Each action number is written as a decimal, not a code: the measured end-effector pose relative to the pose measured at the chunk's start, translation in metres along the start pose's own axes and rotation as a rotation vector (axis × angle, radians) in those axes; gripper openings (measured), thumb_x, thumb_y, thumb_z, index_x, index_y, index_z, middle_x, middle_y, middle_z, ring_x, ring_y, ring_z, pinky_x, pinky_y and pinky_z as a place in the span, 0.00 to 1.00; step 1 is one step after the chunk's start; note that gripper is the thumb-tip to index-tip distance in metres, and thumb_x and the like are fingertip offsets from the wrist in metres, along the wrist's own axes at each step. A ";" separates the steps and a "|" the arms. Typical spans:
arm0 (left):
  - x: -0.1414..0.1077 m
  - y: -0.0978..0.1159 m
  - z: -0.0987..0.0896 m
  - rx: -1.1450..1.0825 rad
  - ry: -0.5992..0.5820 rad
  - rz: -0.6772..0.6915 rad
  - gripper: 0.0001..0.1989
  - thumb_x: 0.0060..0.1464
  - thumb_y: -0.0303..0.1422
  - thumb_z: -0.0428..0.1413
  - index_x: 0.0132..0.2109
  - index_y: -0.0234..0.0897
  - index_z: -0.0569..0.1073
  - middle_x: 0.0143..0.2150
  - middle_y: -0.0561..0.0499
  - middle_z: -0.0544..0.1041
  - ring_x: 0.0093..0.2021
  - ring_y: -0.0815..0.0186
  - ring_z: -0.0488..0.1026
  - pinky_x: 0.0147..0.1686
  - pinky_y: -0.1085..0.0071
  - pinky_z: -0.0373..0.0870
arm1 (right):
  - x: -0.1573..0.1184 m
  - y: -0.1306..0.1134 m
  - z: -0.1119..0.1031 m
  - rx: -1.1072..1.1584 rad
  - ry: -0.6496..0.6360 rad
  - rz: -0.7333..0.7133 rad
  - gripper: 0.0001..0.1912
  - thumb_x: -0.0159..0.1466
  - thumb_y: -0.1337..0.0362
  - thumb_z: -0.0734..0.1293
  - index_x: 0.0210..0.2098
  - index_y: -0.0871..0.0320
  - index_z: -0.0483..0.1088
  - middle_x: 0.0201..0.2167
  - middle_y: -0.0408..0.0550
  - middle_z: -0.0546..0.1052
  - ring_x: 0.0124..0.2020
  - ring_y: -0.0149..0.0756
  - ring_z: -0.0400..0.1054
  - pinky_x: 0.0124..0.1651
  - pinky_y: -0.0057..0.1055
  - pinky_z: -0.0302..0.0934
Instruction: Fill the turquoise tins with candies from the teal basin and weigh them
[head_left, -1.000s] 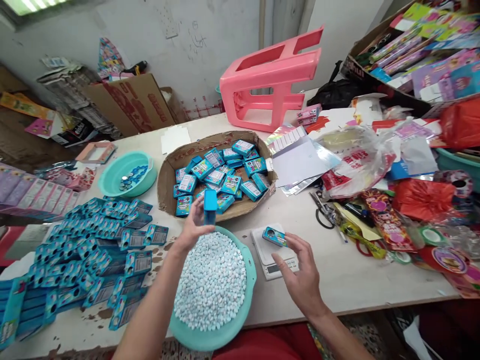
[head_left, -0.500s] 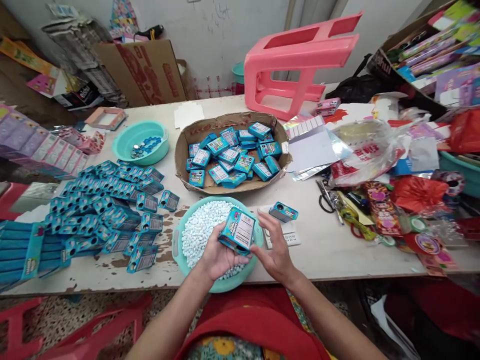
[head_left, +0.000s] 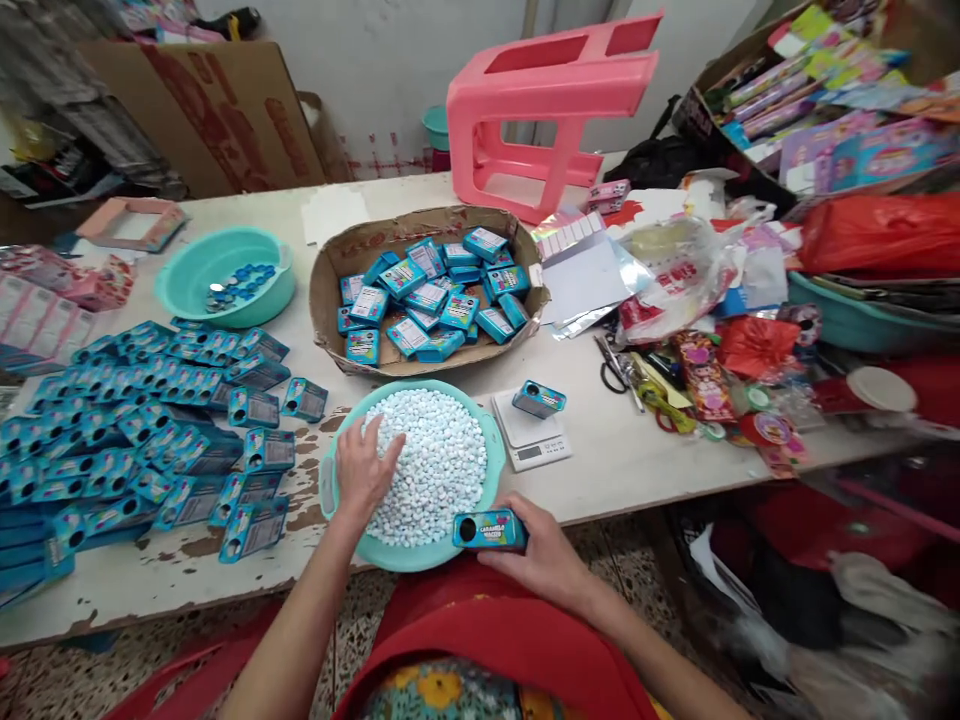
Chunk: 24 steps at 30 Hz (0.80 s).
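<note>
My left hand (head_left: 364,470) rests on the small white candies (head_left: 435,465) at the left side of a turquoise basin (head_left: 489,440), fingers spread. In my right hand (head_left: 544,550) is a small blue candy box (head_left: 489,531), gripped at its right end, with a round dark hole showing on its left. This box is tilted at the basin's front right rim. Another blue box (head_left: 538,398) lies on a digital scale (head_left: 541,452) right of the basin. A cardboard tray (head_left: 330,345) behind the basin holds several blue boxes (head_left: 424,300).
Many blue boxes with round holes (head_left: 172,420) cover the table's left side. Behind them a turquoise bowl (head_left: 281,290) contains shiny blue discs. A pink stool (head_left: 465,130) lies on its side at the back. Scissors (head_left: 611,365), plastic bags (head_left: 667,290) and packets crowd the right.
My left hand has let go of the box and moved left onto the candies. My right hand now holds the box, lower and tilted. The view has shifted right.
</note>
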<state>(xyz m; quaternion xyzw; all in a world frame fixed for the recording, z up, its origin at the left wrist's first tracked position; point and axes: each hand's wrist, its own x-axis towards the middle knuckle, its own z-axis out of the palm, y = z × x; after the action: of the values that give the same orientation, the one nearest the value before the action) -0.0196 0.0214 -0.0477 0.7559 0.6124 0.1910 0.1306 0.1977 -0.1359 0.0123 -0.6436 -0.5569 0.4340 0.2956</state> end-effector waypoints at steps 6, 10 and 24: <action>0.001 0.000 0.033 0.204 0.040 0.052 0.27 0.51 0.52 0.51 0.50 0.37 0.72 0.49 0.38 0.69 0.48 0.49 0.63 0.46 0.56 0.60 | 0.000 0.006 0.025 0.327 0.027 0.093 0.20 0.50 0.61 0.73 0.40 0.55 0.64 0.32 0.39 0.71 0.31 0.31 0.66 0.35 0.27 0.61; -0.004 0.007 0.036 0.176 0.086 0.104 0.18 0.55 0.46 0.50 0.40 0.38 0.75 0.40 0.41 0.70 0.42 0.54 0.65 0.42 0.62 0.61 | 0.016 0.008 0.024 0.329 0.143 0.084 0.20 0.52 0.57 0.72 0.41 0.56 0.65 0.34 0.43 0.71 0.35 0.34 0.67 0.38 0.29 0.62; 0.002 0.054 -0.036 -1.612 -0.066 -0.606 0.13 0.48 0.40 0.58 0.34 0.38 0.63 0.26 0.57 0.66 0.21 0.74 0.65 0.18 0.79 0.55 | 0.062 -0.044 0.037 -0.148 0.184 -0.130 0.12 0.54 0.61 0.70 0.36 0.55 0.67 0.35 0.46 0.71 0.39 0.39 0.67 0.41 0.33 0.61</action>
<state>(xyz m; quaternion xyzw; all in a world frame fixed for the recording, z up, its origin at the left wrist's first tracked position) 0.0117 0.0104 0.0080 0.2417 0.4612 0.5023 0.6903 0.1443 -0.0698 0.0194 -0.6633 -0.5983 0.3111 0.3246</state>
